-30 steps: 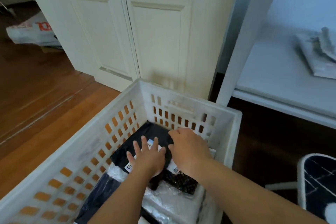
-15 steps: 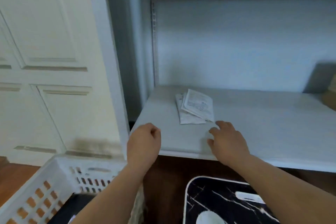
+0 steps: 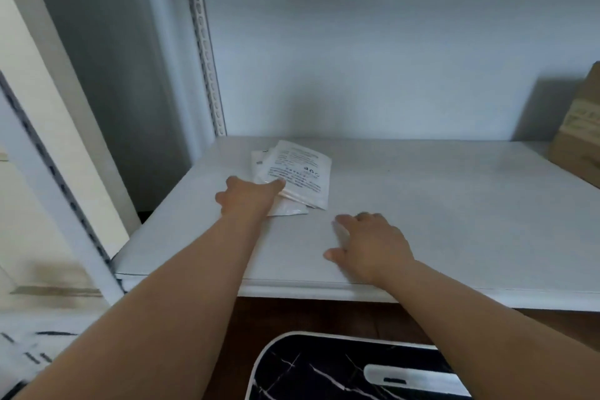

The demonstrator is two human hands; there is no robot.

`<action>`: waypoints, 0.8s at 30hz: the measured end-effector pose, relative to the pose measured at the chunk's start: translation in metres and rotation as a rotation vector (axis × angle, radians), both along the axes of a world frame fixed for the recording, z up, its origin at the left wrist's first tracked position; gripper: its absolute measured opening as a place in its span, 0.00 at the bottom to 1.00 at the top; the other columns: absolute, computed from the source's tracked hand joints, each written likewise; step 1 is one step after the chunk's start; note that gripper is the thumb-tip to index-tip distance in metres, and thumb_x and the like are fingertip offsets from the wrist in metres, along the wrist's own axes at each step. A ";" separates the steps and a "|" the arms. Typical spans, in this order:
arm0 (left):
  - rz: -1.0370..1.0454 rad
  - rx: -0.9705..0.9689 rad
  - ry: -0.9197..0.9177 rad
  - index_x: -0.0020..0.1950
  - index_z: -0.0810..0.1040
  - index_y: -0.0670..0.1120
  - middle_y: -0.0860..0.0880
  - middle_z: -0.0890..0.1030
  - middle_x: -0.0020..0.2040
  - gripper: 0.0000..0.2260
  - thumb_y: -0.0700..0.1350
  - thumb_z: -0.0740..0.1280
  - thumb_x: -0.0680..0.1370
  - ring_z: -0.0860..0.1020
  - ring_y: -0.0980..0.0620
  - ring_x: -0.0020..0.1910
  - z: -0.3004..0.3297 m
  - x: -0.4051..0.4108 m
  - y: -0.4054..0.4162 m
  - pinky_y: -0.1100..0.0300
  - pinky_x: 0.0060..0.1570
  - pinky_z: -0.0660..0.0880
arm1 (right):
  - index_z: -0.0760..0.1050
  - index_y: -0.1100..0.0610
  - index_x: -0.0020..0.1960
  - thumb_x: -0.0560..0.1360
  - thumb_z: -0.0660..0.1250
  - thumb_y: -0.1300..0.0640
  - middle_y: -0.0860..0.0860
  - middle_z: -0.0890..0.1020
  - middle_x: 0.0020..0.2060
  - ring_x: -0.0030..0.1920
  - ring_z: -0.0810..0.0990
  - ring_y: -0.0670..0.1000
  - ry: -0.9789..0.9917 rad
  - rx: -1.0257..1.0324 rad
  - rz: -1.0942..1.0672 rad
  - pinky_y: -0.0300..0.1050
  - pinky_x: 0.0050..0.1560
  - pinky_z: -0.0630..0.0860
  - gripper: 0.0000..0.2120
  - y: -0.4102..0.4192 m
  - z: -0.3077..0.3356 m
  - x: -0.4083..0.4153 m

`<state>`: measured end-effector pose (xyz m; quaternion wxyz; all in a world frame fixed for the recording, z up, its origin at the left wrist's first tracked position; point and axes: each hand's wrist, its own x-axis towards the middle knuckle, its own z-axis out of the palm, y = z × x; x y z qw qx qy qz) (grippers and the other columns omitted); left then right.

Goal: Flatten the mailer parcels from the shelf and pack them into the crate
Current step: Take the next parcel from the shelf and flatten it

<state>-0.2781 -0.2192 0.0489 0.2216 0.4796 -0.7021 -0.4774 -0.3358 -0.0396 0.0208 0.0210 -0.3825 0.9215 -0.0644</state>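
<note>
The left hand (image 3: 246, 196) is touching the near-left corner of the mailers (image 3: 293, 174) on the shelf (image 3: 438, 204), grip unclear; the right hand (image 3: 370, 245) is resting flat beside them, fingers spread wide.

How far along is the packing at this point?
Done: cannot tell, the crate is barely in view. In hand: the left hand touches the white mailers on the shelf; the right hand rests on the shelf. Left: flattening and packing these.

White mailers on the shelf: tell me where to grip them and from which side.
Probably grip the near-left edge of the white mailers, coming from the front-left where the left hand already touches them. They lie flat and stacked, so slide fingers under that overhanging edge, thumb on top.
</note>
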 end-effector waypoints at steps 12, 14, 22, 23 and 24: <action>0.031 -0.077 -0.213 0.43 0.73 0.47 0.46 0.80 0.55 0.13 0.51 0.70 0.64 0.77 0.44 0.56 -0.042 -0.072 -0.043 0.52 0.61 0.72 | 0.38 0.45 0.78 0.62 0.77 0.41 0.53 0.40 0.77 0.77 0.46 0.57 -0.340 0.126 0.069 0.55 0.75 0.52 0.60 -0.028 0.016 -0.054; 0.013 -0.150 -0.251 0.46 0.72 0.45 0.46 0.78 0.51 0.10 0.46 0.70 0.72 0.77 0.44 0.56 -0.041 -0.069 -0.038 0.59 0.58 0.72 | 0.37 0.45 0.77 0.62 0.77 0.41 0.53 0.40 0.77 0.77 0.47 0.57 -0.340 0.145 0.065 0.55 0.75 0.52 0.60 -0.030 0.015 -0.055; -0.162 -0.221 -0.345 0.47 0.70 0.44 0.45 0.78 0.51 0.08 0.44 0.69 0.76 0.77 0.46 0.52 -0.025 -0.007 0.006 0.62 0.44 0.68 | 0.50 0.52 0.78 0.65 0.78 0.49 0.50 0.60 0.75 0.74 0.60 0.52 -0.397 -0.151 0.033 0.42 0.71 0.56 0.52 -0.005 0.005 -0.021; -0.187 -0.203 -0.358 0.47 0.71 0.44 0.46 0.77 0.49 0.08 0.45 0.69 0.76 0.76 0.47 0.49 -0.031 0.002 0.013 0.62 0.43 0.69 | 0.53 0.52 0.78 0.65 0.78 0.50 0.50 0.62 0.75 0.73 0.62 0.51 -0.468 -0.204 0.032 0.41 0.71 0.57 0.50 0.000 -0.004 -0.014; -0.215 -0.205 -0.374 0.47 0.71 0.44 0.47 0.76 0.46 0.09 0.45 0.69 0.76 0.75 0.49 0.45 -0.031 0.011 0.022 0.62 0.42 0.69 | 0.56 0.51 0.77 0.66 0.78 0.50 0.49 0.65 0.73 0.72 0.64 0.50 -0.573 -0.291 0.018 0.40 0.71 0.58 0.47 0.008 -0.006 -0.006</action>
